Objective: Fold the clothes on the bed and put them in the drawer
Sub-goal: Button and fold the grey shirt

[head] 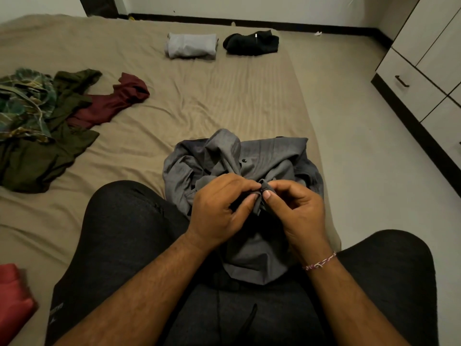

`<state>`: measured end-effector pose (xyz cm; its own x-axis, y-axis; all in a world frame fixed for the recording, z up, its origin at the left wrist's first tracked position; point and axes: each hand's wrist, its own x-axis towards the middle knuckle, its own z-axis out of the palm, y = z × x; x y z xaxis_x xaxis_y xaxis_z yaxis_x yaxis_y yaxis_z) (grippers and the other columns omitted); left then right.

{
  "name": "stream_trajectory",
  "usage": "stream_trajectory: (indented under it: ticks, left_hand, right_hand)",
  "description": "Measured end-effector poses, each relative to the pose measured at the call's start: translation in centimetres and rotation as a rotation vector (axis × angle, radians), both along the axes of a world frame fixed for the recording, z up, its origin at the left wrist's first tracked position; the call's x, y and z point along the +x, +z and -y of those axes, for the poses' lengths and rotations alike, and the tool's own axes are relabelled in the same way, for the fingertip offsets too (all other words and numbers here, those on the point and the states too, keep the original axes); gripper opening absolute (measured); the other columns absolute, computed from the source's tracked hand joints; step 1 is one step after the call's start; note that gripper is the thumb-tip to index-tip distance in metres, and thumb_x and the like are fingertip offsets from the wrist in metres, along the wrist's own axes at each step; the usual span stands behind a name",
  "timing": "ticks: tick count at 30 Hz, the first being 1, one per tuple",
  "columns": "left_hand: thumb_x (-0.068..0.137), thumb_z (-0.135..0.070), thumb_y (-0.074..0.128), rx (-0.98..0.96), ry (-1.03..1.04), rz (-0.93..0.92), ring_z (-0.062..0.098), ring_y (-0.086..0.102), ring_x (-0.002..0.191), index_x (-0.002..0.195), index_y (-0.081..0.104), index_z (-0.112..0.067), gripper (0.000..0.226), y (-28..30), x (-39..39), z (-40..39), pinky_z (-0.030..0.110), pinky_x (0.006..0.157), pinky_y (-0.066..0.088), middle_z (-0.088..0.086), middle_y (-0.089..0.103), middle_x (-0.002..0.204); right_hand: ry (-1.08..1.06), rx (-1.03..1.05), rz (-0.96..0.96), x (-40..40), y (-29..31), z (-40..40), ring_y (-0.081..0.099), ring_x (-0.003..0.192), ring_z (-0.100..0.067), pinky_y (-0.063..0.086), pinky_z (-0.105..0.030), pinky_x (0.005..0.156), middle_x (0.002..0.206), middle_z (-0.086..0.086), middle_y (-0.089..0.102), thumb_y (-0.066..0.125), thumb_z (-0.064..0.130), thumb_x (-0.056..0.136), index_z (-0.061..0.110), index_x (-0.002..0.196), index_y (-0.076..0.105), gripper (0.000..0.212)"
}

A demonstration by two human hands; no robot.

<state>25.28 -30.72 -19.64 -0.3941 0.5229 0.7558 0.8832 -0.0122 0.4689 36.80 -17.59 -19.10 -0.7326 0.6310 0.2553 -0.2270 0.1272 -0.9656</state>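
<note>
A crumpled grey shirt (264,156) with a dark button lies on the bed (199,101) in front of my knees and runs down into my lap. My left hand (219,211) and my right hand (296,208) meet over it, and both pinch a small bunched bit of its fabric between thumb and fingers. At the far side of the bed sit two folded garments, a light grey one (190,46) and a black one (250,43). Unfolded clothes lie at the left: a maroon one (112,103), an olive one (47,151) and a patterned green one (22,106).
A white wardrobe with a handled drawer (409,88) stands at the right across a strip of floor (361,146). A red cloth (12,298) lies at the bed's near left. My legs in dark trousers fill the foreground.
</note>
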Motion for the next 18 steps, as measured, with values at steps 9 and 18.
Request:
stream_trajectory:
  ticks: [9,18]
  left_hand:
    - [0.094,-0.011,0.074,-0.034,-0.026,0.054,0.013,0.066,0.085,0.096,0.075,-0.006,0.005,-0.1,-0.4,0.1,0.028,0.079,0.051,0.0,0.071,0.092]
    - [0.093,-0.008,0.075,-0.036,-0.078,0.114,0.014,0.066,0.091,0.098,0.075,-0.006,0.006,-0.2,-0.8,0.0,0.031,0.08,0.053,0.001,0.069,0.097]
  right_hand:
    - [0.064,-0.019,0.02,-0.2,-0.1,-0.5,0.075,0.094,-0.013,0.058,-0.023,0.086,0.097,0.004,0.079,0.074,0.017,0.083,0.02,0.097,0.076,0.014]
    - [0.155,-0.014,0.009,-0.4,-1.1,-1.5,0.075,0.1,-0.021,0.058,-0.029,0.09,0.103,-0.005,0.079,0.074,0.013,0.085,0.01,0.103,0.076,0.018]
